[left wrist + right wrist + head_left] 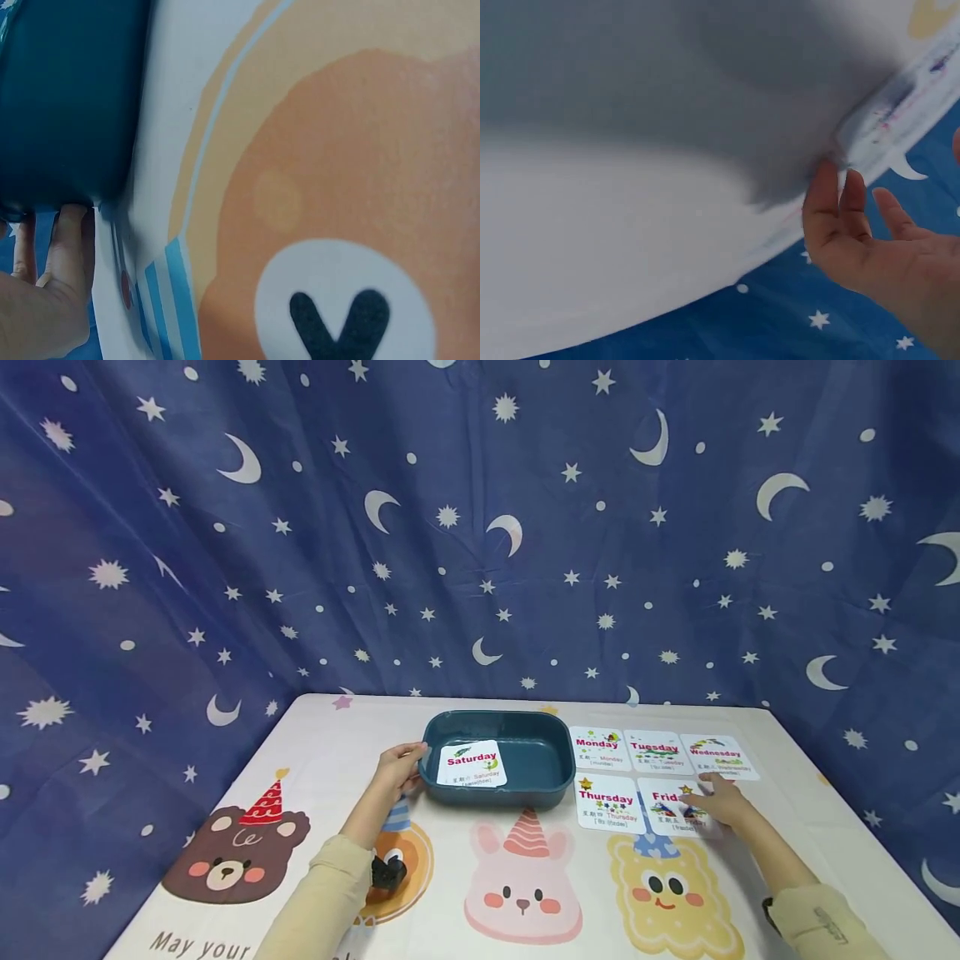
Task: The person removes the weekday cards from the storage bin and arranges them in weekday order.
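Observation:
A dark teal plastic bin (536,794) stands on the table, and a Saturday card (472,765) lies inside it. My left hand (397,772) holds the bin's left end, with its fingers at the rim and outer wall. In the left wrist view, the fingers (71,251) meet the bin's end and their tips are partly hidden. My right hand (726,802) reaches over the right part of the Friday card (663,817), fingers extended and fingertips at its surface. Beside it lie the Thursday card (609,814) and, behind, the Wednesday card (712,750).
The Monday card (597,758) and the Tuesday card (658,762) complete the back row, right of the bin. A pale tablecloth (352,727) with cartoon animals covers the table. A blue curtain (450,568) with moons and stars hangs behind its far edge.

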